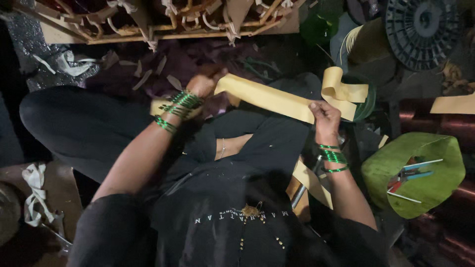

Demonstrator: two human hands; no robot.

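Both hands clamped yellow strip (267, 97): left hand (203, 85) and right hand (324, 116) stretched it taut; loose end (341, 91) remained uncut.

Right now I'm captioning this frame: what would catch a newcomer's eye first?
The tan strip, stretched at centre between the left hand and right hand. Then the green bangles on both wrists, and the green leaf holding scissors at lower right.
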